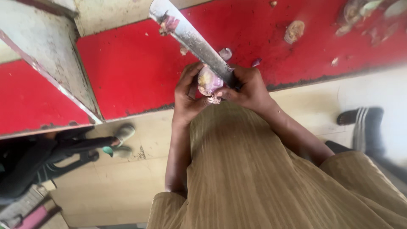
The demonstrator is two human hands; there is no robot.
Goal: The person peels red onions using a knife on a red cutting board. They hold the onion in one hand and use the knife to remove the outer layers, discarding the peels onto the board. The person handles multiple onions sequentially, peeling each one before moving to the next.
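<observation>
Onion point(208, 82), purple-skinned and partly peeled, sits between both hands just in front of the near edge of the red desk point(135, 68), held up over the person's tan ribbed garment point(254, 169). Only its pale upper face and a bit of root end show; the rest is covered by fingers. The left hand point(186, 95) cups it from the side, fingers curled around it. The right hand point(248, 87) is closed on the handle of a large knife point(190, 38), and that handle is wholly hidden in the fist. The blade runs up and away from the onion, touching its top, with a scrap of purple skin stuck near the tip; the tip itself is cut off by the frame's upper edge. Small peel scraps point(225, 53) lie on the desk just beyond the hands. Farther right, blurred onion pieces point(294, 30) rest on the red surface, hard to make out.
</observation>
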